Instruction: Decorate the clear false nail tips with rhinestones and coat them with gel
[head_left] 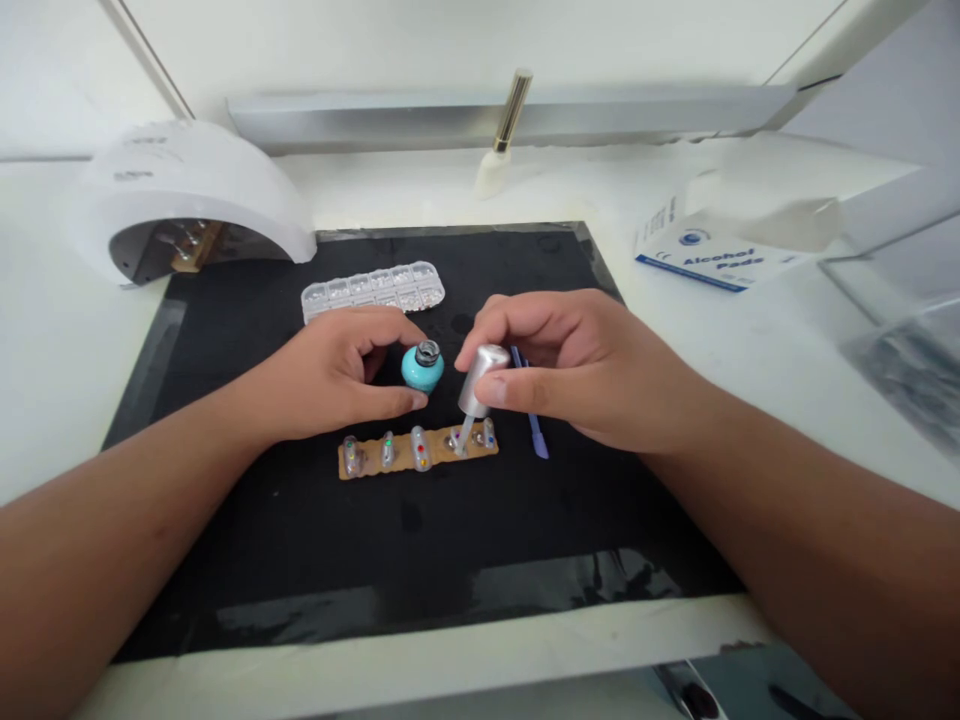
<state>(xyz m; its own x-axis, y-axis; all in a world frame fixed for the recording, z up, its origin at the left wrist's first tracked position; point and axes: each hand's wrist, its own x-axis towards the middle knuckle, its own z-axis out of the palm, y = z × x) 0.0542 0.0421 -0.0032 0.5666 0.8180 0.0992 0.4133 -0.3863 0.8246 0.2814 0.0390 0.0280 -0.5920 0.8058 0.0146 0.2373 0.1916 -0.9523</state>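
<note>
My left hand [352, 370] is closed around a small turquoise bottle [422, 371], which stands upright with its black neck uncapped. Between the thumb and fingers of my right hand [577, 370] is a silver cap [484, 380] with a brush pointing down. The brush tip touches or hovers just over a decorated nail near the right end of a brown strip [401, 455]. Several silvery fake nails with coloured gems lie along this strip, among them one with a red gem [421, 449] in the middle.
Behind my left hand lies a clear compartment case [375, 288] on the black mat [322, 550]. A purple tool [538, 438] is by my right hand. Farther back are a white dome lamp [217, 180], a gold-capped bottle [493, 172] and an alcohol pads box [720, 240].
</note>
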